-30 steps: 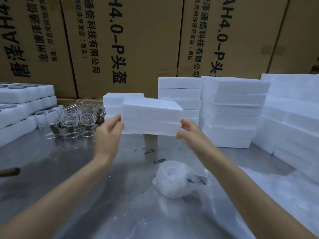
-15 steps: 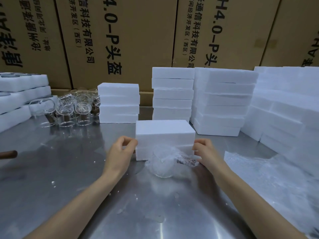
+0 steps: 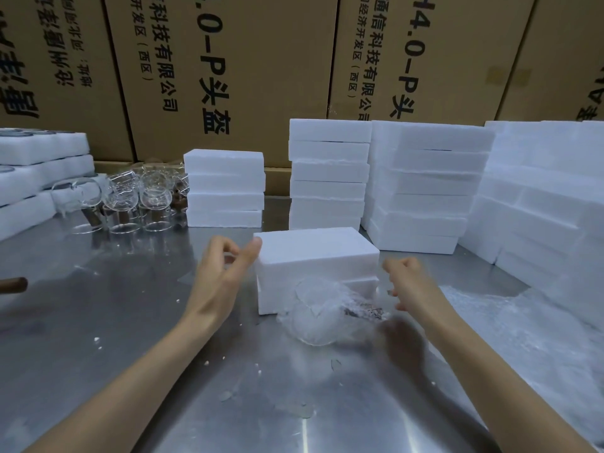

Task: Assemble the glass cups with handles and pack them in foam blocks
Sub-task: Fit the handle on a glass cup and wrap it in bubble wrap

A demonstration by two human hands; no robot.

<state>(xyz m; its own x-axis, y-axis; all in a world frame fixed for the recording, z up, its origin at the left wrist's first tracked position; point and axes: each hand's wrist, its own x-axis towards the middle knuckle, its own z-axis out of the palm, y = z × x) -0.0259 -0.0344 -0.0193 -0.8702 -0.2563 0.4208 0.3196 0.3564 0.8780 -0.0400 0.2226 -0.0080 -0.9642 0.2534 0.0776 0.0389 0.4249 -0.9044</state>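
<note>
A white foam block [image 3: 315, 256] made of two halves stands on the steel table [image 3: 130, 322] in front of me. A glass cup wrapped in a clear bag [image 3: 318, 313] lies against its front side, a dark handle piece showing at its right. My left hand [image 3: 222, 273] hovers just left of the block, fingers loosely curled, thumb tip near the top corner, holding nothing. My right hand [image 3: 410, 282] hangs blurred just right of the block, fingers relaxed and empty.
Several bare glass cups [image 3: 130, 201] stand at the back left beside packed foam trays [image 3: 39, 178]. Stacks of foam blocks [image 3: 425, 184] fill the back and right. Cardboard boxes [image 3: 228, 60] form the wall behind. A wooden handle [image 3: 13, 285] pokes in at the left edge.
Both hands carried the foam block down from mid-air, set it on the table behind the bagged cup, and have now let go, drawing slightly away from its sides.
</note>
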